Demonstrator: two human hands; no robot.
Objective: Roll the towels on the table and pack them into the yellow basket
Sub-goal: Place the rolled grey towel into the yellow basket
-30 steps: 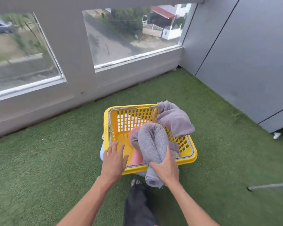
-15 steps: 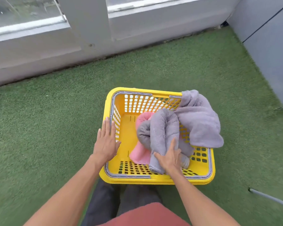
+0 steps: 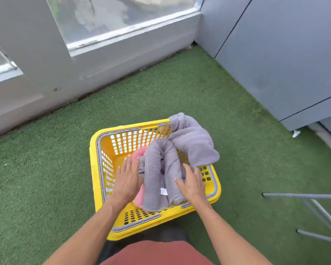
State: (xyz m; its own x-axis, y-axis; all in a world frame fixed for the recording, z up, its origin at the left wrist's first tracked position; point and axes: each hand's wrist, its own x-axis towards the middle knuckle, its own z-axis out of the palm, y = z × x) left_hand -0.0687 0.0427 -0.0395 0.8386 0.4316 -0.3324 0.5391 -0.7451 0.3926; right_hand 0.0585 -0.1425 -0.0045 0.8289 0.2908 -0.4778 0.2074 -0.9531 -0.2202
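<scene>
Left hand and grey towel hide most of pink towel.

**Around me on the balcony floor**

I'm standing on green artificial turf that runs up to a grey low wall with glass panes set in pale frames. To my right, grey panelled walls meet that wall at a corner. Thin grey metal legs of some frame stand on the turf at my far right. A small white object lies at the foot of the panels; I can't tell what it is.
</scene>
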